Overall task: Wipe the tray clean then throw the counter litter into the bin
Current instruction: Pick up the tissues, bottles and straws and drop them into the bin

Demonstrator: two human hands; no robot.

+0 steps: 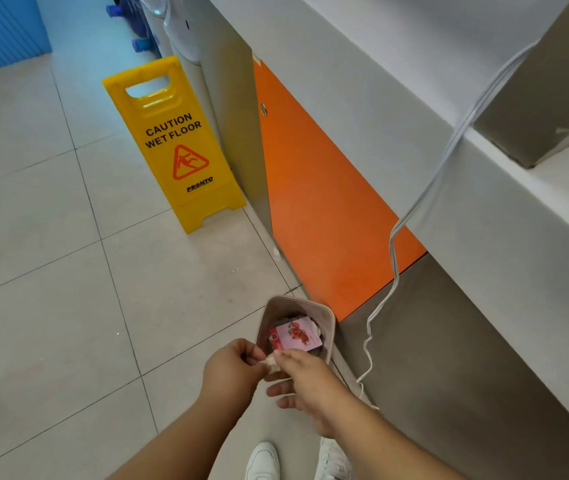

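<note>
Hanging at the near rim of the bin (328,328), the scrap (271,362), pinched in fingertips of left hand (232,372) and right hand (307,384), should be moved over the opening before being let go.

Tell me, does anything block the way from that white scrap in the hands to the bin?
Nothing visible does. The left hand and right hand pinch the scrap beside the open bin; only a pink packet lies inside.
</note>
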